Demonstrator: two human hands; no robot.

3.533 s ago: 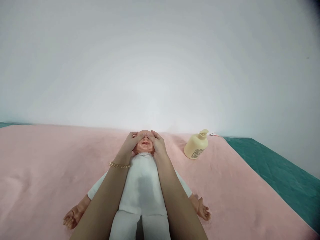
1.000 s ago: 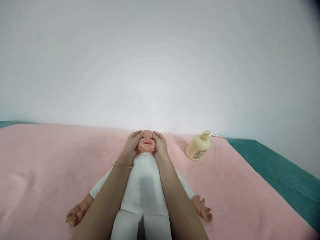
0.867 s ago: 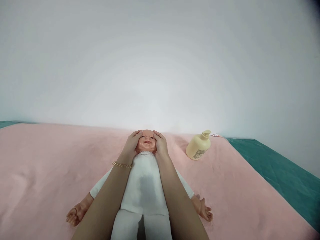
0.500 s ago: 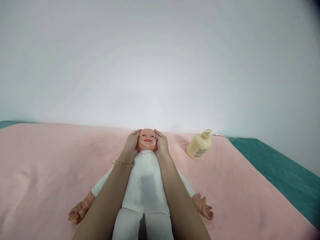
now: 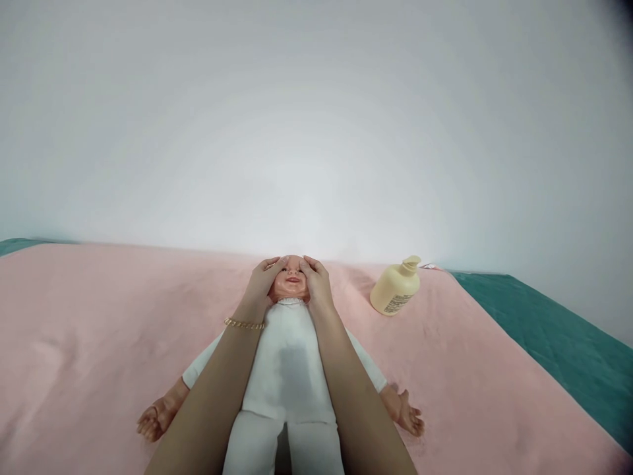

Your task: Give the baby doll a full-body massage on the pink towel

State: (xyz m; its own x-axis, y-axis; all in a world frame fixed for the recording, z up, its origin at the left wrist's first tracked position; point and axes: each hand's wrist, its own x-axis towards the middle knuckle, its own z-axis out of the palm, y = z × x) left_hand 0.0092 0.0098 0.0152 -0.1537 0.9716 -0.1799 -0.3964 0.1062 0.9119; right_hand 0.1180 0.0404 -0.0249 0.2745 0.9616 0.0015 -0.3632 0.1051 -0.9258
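A baby doll (image 5: 289,356) with a white cloth body lies on its back, its arms spread out to both sides. Around one side of its head curves my left hand (image 5: 261,280), the thumb resting on the brow above the eye. My right hand (image 5: 317,282) cups the opposite side, its thumb likewise on the brow. Both hands hold the head between them; the fingers behind it are partly hidden. A beaded bracelet (image 5: 244,324) circles my left wrist.
To the right of the doll stands a pale yellow pump bottle (image 5: 394,290). Beneath everything spreads a pink blanket (image 5: 99,330), over a green cover (image 5: 548,336) that shows at the right. A plain pale wall (image 5: 316,132) rises behind.
Both thumbs have moved inward and up from the sides of the doll's face onto its brow. Doll and bottle stay in place.
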